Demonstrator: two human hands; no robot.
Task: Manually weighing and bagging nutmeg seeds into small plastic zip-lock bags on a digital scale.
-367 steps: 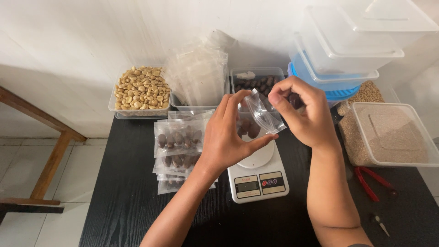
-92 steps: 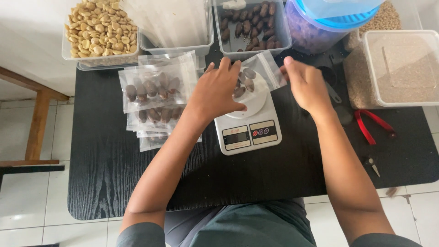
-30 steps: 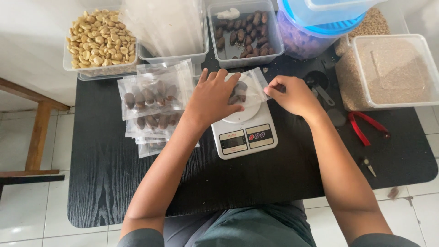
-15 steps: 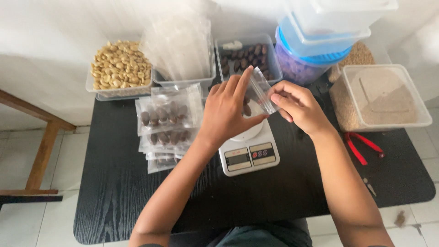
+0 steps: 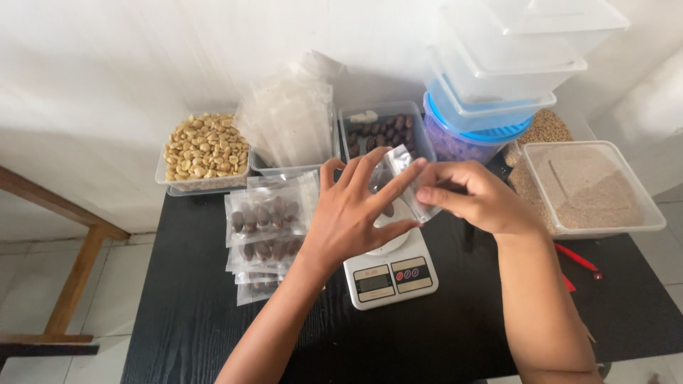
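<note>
Pouch (image 5: 405, 186) raised, fingers (image 5: 398, 181) pinching.

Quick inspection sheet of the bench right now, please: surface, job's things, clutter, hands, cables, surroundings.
Surface: black wood-grain table.
Job's things: clear pouch with dark brown pieces, held above the white scale; filled pouches stacked left of it.
Clutter: tub of pale nuts, tub of empty bags, tub of dark pieces, stacked lidded containers, grain tub, red-handled tool.
Hands: left hand and right hand both grip the pouch.
Cables: nothing seen.
Surroundings: white wall, tiled floor, wooden frame.
</note>
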